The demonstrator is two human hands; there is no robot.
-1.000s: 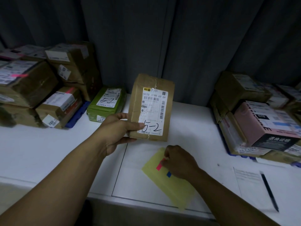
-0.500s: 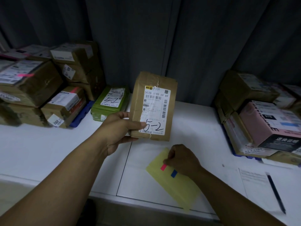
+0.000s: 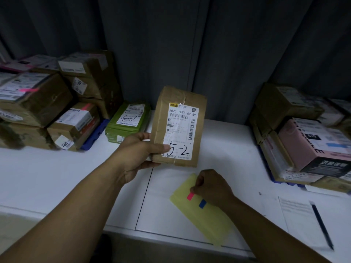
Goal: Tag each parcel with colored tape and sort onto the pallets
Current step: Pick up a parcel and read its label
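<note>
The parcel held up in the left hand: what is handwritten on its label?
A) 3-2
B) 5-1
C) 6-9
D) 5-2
D: the white label on the brown parcel gripped by the left hand reads 5-2 in black marker near its lower edge, while the right hand pinches the pink tape.

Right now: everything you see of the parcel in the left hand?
The parcel is a flat brown paper-looking packet, sealed with clear tape, held upright above the table. Its white label carries barcodes and handwritten 5-2. The left hand grips its lower left edge, thumb on the label. No coloured tape shows on it.
</note>
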